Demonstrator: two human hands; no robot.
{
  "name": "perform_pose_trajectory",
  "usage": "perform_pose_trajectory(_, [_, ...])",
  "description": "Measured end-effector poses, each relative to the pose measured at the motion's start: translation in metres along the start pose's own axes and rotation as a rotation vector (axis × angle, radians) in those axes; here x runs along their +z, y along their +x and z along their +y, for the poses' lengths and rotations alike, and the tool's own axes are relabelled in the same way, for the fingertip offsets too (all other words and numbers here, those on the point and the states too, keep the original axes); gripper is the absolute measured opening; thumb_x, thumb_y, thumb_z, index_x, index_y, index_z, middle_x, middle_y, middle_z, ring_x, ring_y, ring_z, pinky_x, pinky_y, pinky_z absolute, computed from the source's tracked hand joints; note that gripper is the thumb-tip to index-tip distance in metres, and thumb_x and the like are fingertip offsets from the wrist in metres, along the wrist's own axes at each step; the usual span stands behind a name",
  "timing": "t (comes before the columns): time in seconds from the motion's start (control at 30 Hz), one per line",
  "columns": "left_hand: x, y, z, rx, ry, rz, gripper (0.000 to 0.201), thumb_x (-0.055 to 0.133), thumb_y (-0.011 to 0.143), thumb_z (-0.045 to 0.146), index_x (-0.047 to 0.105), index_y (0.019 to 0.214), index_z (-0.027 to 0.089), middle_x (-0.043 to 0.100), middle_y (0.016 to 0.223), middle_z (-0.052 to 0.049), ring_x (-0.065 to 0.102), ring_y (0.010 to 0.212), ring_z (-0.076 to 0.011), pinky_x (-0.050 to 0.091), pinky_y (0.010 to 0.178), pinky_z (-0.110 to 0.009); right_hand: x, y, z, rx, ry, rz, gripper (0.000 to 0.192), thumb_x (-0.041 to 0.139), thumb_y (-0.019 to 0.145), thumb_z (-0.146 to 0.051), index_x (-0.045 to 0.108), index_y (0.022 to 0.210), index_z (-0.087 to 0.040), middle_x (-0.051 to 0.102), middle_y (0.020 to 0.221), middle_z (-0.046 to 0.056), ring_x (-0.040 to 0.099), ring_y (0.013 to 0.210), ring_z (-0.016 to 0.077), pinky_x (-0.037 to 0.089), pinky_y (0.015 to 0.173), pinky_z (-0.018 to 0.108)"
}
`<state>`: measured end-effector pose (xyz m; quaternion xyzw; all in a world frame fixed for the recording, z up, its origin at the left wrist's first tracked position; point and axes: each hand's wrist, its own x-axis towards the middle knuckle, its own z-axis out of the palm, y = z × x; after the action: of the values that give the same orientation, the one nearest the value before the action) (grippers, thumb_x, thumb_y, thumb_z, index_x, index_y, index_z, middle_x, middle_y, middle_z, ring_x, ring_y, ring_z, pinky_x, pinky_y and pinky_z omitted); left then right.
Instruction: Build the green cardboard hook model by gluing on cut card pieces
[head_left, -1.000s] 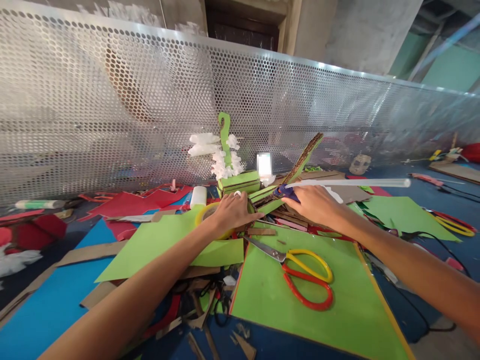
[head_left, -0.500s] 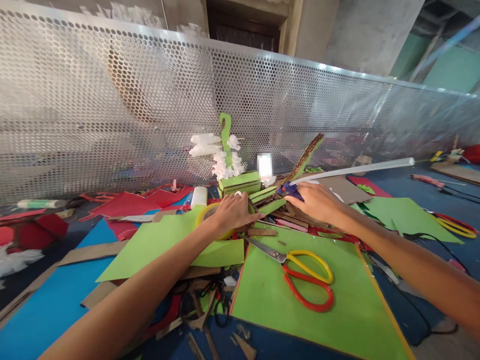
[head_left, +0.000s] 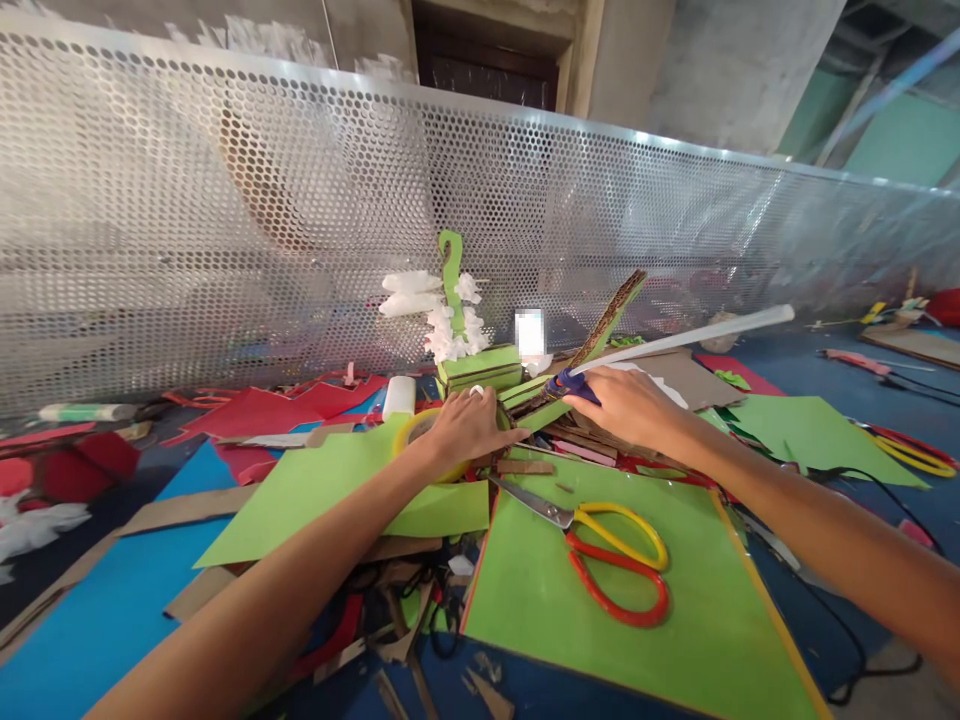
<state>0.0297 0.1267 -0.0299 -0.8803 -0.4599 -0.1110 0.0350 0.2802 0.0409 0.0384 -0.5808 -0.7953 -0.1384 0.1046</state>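
My right hand (head_left: 626,402) is closed round a dark blue glue gun (head_left: 571,386). From its back a long whitish glue stick (head_left: 705,332) points out to the right. The gun's nose lies over a strip of green-faced cardboard (head_left: 546,412). My left hand (head_left: 466,428) is closed on the near left end of that cardboard piece, its fingertips hidden behind it. Beyond my hands stands a green cardboard box shape (head_left: 480,368) with a curled green upright (head_left: 451,275) and white tufts (head_left: 474,328). Another cardboard strip (head_left: 611,315) with a brown edge slants up.
Scissors (head_left: 619,535) with yellow and red handles lie on a green sheet (head_left: 592,640). A yellow tape roll (head_left: 405,435) sits beside my left wrist. Red, blue and green sheets and cardboard scraps (head_left: 405,620) cover the table. A perforated metal panel (head_left: 315,200) rises behind.
My right hand and the glue gun have shifted slightly left, and the glue stick's far end has moved left and up a little. My left hand has stayed put.
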Motion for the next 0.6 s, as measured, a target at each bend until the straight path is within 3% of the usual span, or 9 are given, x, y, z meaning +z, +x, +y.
perform_pose_trajectory(0.13, [0.001, 0.001, -0.001, -0.011, -0.012, -0.002, 0.084, 0.045, 0.084, 0.089, 0.062, 0.116, 0.014, 0.076, 0.104, -0.021, 0.070, 0.106, -0.0429, 0.047, 0.099, -0.051, -0.003, -0.008, 0.004, 0.058, 0.080, -0.017, 0.042, 0.049, 0.102, -0.054, 0.073, 0.102, -0.019, 0.073, 0.093, 0.014, 0.066, 0.078, 0.0276, 0.043, 0.069, 0.038])
perform_pose_trajectory(0.3, [-0.003, 0.002, -0.003, -0.037, -0.027, -0.026, 0.078, 0.045, 0.084, 0.088, 0.063, 0.112, 0.017, 0.076, 0.102, -0.019, 0.071, 0.105, -0.0414, 0.049, 0.096, -0.049, -0.002, -0.016, 0.021, 0.150, 0.489, 0.004, 0.038, 0.052, 0.097, -0.056, 0.059, 0.083, -0.021, 0.065, 0.078, 0.005, 0.060, 0.071, 0.0216, 0.043, 0.067, 0.034])
perform_pose_trajectory(0.4, [-0.007, 0.002, -0.004, -0.049, -0.032, -0.045, 0.078, 0.042, 0.084, 0.089, 0.063, 0.108, 0.018, 0.076, 0.100, -0.018, 0.072, 0.101, -0.0401, 0.050, 0.093, -0.047, 0.006, -0.026, 0.030, 0.240, 0.783, -0.102, 0.032, 0.066, 0.085, -0.052, 0.051, 0.087, -0.023, 0.052, 0.066, -0.003, 0.048, 0.057, 0.0154, 0.038, 0.057, 0.031])
perform_pose_trajectory(0.5, [-0.010, 0.003, -0.007, -0.054, -0.054, -0.052, 0.077, 0.042, 0.083, 0.090, 0.064, 0.104, 0.020, 0.077, 0.096, -0.016, 0.073, 0.098, -0.0386, 0.051, 0.092, -0.046, 0.017, -0.038, 0.036, 0.376, 1.020, -0.227, 0.032, 0.066, 0.085, -0.048, 0.046, 0.091, -0.024, 0.046, 0.061, -0.007, 0.037, 0.048, 0.0115, 0.031, 0.049, 0.028])
perform_pose_trajectory(0.6, [-0.010, 0.005, -0.011, -0.061, -0.081, -0.080, 0.078, 0.041, 0.082, 0.092, 0.065, 0.104, 0.020, 0.077, 0.096, -0.016, 0.073, 0.096, -0.0392, 0.052, 0.090, -0.046, 0.023, -0.046, 0.042, 0.457, 1.060, -0.315, 0.030, 0.062, 0.087, -0.049, 0.047, 0.092, -0.024, 0.057, 0.067, -0.001, 0.047, 0.050, 0.0135, 0.037, 0.048, 0.028])
